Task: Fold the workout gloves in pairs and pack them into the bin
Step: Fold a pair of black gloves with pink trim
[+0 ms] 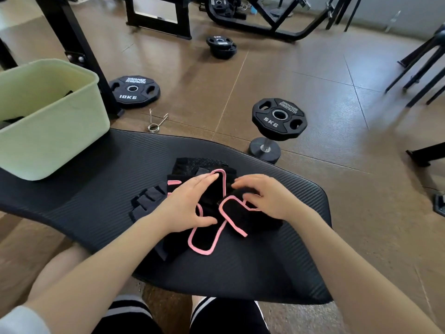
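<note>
Black workout gloves with pink trim (204,237) lie in a loose heap on the black mat (96,201). My left hand (187,203) lies flat on the heap with straight fingers, pressing one pink-edged glove down. My right hand (265,196) rests on another glove (234,210) to the right, fingers curled onto its fabric. A plain black fingerless glove (147,201) sticks out at the heap's left. The pale green bin (53,141) stands at the mat's far left, with dark gloves partly visible inside.
A 5 kg plate on a short post (279,119) stands beyond the mat. A 10 kg plate (133,91), a spring collar (155,122) and more plates (221,47) lie on the floor. Machine frames stand behind the bin and at the right.
</note>
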`<move>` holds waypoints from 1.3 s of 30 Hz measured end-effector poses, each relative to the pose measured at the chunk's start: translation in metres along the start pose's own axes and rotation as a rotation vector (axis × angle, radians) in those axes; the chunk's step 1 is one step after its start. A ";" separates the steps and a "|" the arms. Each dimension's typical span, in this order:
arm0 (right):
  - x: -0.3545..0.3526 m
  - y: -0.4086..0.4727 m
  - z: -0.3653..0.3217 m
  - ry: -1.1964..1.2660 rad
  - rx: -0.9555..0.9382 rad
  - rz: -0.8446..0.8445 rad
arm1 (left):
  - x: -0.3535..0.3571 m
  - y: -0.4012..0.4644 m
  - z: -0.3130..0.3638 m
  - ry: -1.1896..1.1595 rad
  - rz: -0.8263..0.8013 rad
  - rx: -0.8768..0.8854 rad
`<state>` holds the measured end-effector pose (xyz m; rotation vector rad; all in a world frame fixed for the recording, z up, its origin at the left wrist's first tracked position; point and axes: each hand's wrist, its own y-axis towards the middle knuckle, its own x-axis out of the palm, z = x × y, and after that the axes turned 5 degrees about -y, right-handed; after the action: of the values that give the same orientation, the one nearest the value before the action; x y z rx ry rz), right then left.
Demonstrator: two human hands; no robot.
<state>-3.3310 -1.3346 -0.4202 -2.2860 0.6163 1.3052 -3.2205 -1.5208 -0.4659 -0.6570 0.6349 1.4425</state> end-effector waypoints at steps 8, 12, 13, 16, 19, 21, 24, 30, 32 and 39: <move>0.017 0.023 0.016 -0.260 0.051 -0.085 | -0.004 0.004 0.001 0.016 -0.025 0.008; 0.013 0.038 0.011 0.218 0.132 -0.029 | -0.004 0.005 0.000 0.023 -0.015 0.032; 0.013 0.042 0.007 0.253 0.156 0.009 | -0.004 0.005 -0.001 0.024 -0.013 0.026; 0.018 0.054 -0.002 0.150 0.260 0.103 | -0.003 0.003 -0.004 0.036 0.006 0.017; 0.025 0.058 -0.009 0.043 0.354 0.142 | -0.002 0.003 -0.006 0.056 0.016 0.024; 0.027 0.060 -0.009 0.029 0.355 0.116 | -0.002 0.004 -0.007 0.066 0.019 0.032; 0.021 0.059 0.002 0.112 0.307 -0.025 | -0.004 0.005 -0.008 0.081 0.022 0.049; 0.021 0.060 0.005 0.021 0.387 0.025 | -0.002 0.008 -0.007 0.181 -0.024 0.152; 0.030 0.061 0.000 0.055 0.453 0.105 | -0.001 0.007 -0.009 0.179 -0.020 0.177; 0.052 0.050 -0.004 -0.051 0.367 0.485 | -0.001 0.009 -0.011 0.165 -0.042 0.131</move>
<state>-3.3330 -1.3862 -0.4715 -1.8595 1.3313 1.3124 -3.2295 -1.5292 -0.4727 -0.6868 0.8324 1.3048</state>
